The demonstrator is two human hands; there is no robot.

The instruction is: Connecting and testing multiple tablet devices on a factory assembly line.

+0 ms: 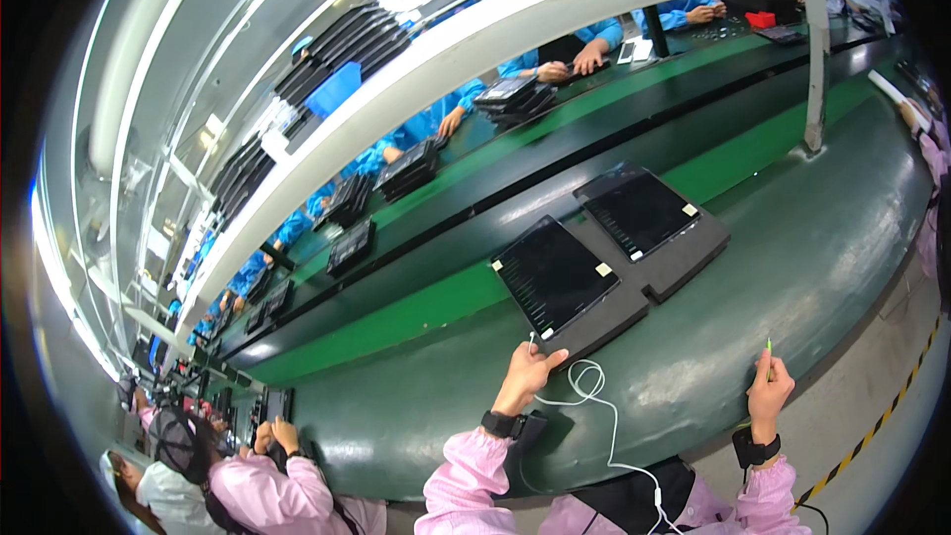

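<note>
The left hand (pixel 525 376) pinches a white cable (pixel 658 497) beside the left tablet (pixel 557 279) on its dark pad (pixel 630 307), probably a plugging step needing careful alignment next, while the right hand (pixel 768 394) grips a slim green tool (pixel 770 346).

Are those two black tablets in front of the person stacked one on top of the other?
No, the left tablet and the right tablet lie side by side on dark foam.
</note>
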